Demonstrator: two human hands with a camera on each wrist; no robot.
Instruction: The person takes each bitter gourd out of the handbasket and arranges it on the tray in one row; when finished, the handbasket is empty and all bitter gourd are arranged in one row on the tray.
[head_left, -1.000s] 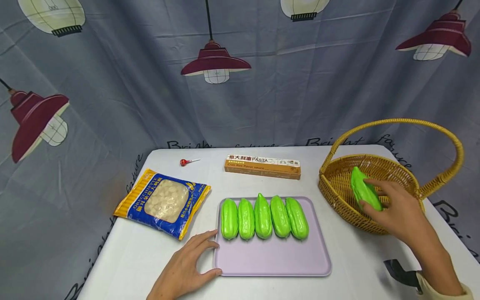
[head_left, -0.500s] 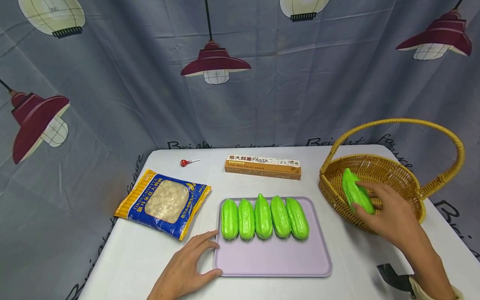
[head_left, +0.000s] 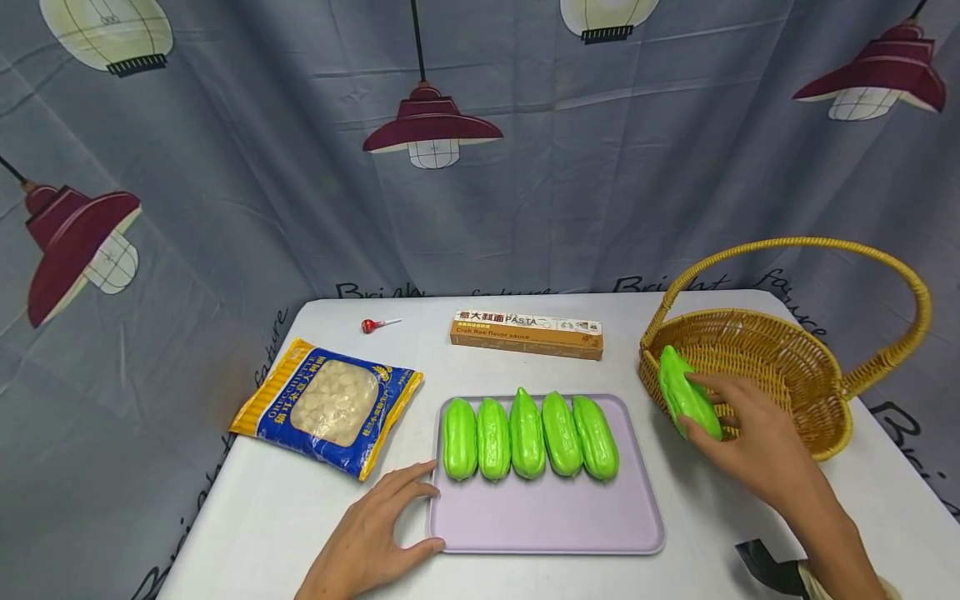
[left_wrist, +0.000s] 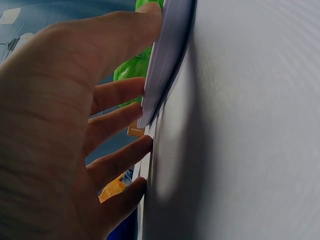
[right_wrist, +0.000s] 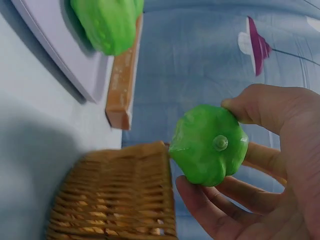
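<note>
My right hand [head_left: 761, 446] grips a glossy, ridged green bitter melon [head_left: 682, 396] between thumb and fingers, over the left rim of the wicker basket [head_left: 821, 400]. In the right wrist view the melon [right_wrist: 207, 145] shows its lobed end with a small round stub, above the basket wall [right_wrist: 117, 195]. Several like bitter melons [head_left: 527, 433] lie side by side along the far half of the lilac tray [head_left: 547, 521]. My left hand [head_left: 375, 533] touches the tray's left edge with spread fingers; in the left wrist view the thumb [left_wrist: 145, 25] rests at the tray rim [left_wrist: 167, 55].
A blue and yellow pasta bag [head_left: 330, 404] lies left of the tray. Behind it are a red lollipop [head_left: 369, 326] and a brown pasta box [head_left: 525, 335]. The basket's tall handle [head_left: 795, 242] arches over its opening. A grey printed curtain [head_left: 300, 208] hangs behind the table.
My right hand has carried the bitter melon left, from inside the basket to over its left rim. The left hand, the tray and the melons on it have stayed put.
</note>
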